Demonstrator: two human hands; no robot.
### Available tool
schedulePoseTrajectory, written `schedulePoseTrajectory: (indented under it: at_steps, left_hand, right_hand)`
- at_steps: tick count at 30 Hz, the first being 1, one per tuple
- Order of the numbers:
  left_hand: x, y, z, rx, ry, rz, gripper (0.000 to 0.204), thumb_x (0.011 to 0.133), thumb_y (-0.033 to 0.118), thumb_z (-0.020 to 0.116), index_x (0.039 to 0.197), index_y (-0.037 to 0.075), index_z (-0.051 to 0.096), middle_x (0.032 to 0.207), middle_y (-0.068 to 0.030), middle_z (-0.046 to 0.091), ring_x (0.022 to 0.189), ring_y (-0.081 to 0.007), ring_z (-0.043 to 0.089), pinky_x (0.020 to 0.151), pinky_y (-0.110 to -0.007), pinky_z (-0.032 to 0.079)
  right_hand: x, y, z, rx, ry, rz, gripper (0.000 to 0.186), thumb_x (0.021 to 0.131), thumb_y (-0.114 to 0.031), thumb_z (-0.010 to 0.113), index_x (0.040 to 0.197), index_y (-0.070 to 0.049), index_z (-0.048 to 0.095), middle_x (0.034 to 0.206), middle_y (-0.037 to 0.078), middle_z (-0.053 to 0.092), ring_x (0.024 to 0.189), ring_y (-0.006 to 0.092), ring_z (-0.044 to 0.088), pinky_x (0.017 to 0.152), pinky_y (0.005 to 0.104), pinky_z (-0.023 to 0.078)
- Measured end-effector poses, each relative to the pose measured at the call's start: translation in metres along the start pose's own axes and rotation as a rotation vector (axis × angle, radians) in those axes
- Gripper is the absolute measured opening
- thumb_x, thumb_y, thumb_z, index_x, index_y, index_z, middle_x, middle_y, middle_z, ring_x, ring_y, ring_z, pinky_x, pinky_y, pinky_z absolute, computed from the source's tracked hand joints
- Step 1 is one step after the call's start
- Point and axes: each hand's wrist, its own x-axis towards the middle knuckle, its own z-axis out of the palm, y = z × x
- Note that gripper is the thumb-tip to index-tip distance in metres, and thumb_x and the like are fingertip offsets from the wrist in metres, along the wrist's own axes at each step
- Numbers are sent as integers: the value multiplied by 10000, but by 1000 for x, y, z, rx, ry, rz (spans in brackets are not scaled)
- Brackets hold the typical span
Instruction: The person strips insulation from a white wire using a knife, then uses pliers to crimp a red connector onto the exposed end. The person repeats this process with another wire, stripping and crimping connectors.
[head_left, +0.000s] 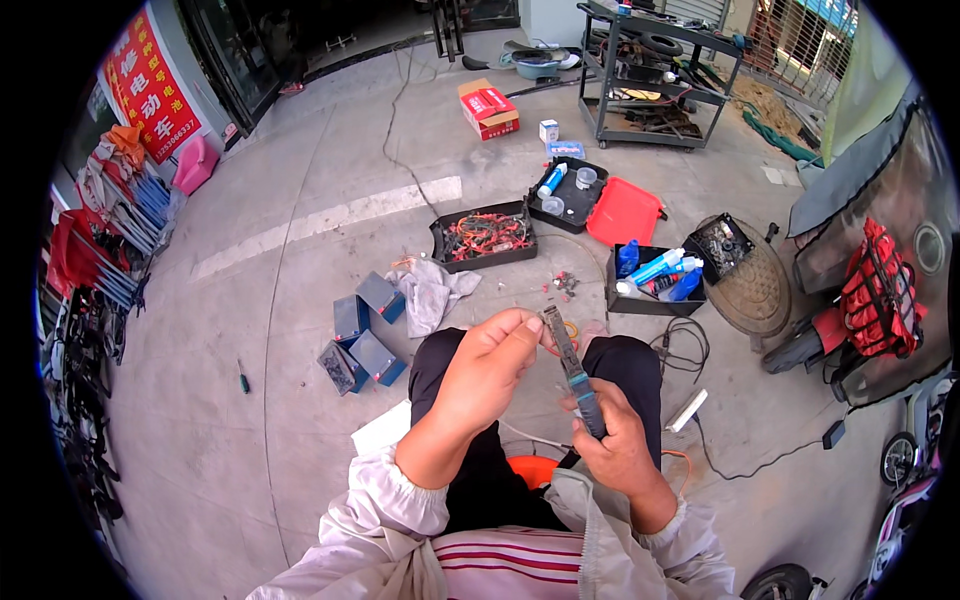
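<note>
My right hand (615, 445) grips the dark handle of a long, narrow tool (572, 370) with teal trim, its worn metal end pointing up and away from me. My left hand (490, 370) is closed, thumb against fingers, beside that metal end; what it pinches is too small to make out, though thin red and yellow wires (566, 335) show just behind. Both hands are over my lap, between my dark-trousered knees.
Around me lie blue batteries (375, 360), a grey rag (435, 300), an open box of wires (445, 250), a red-lidded case (625, 208), a bottle crate (655, 305), a power strip (688, 410) with cables and a screwdriver (243, 378). A loaded cart (590, 108) stands behind.
</note>
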Motion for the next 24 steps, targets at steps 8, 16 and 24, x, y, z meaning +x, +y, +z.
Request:
schedulePoseTrajectory:
  at_steps: [8,16,24]
  left_hand:
    - [1,-4,-4,84,19,65,243,998,225,485,882,49,606,602,79,382,541,-22,292,496,-205,239]
    - [2,-5,-6,127,55,127,247,999,230,485,889,43,604,593,80,381,527,-19,285,487,-200,233]
    - [4,-8,-9,169,52,191,219,999,181,487,895,35,613,611,86,386,552,-19,292,507,-204,242]
  right_hand:
    - [1,9,5,-28,-36,98,230,858,-82,627,1061,22,596,1080,188,584,911,321,614,804,370,491]
    - [2,19,12,60,-77,-20,233,879,-71,604,1084,38,580,1182,197,549,974,302,604,866,359,479]
    - [3,20,14,1,-74,-57,259,877,-55,601,1113,40,554,1127,185,558,931,286,606,832,354,484]
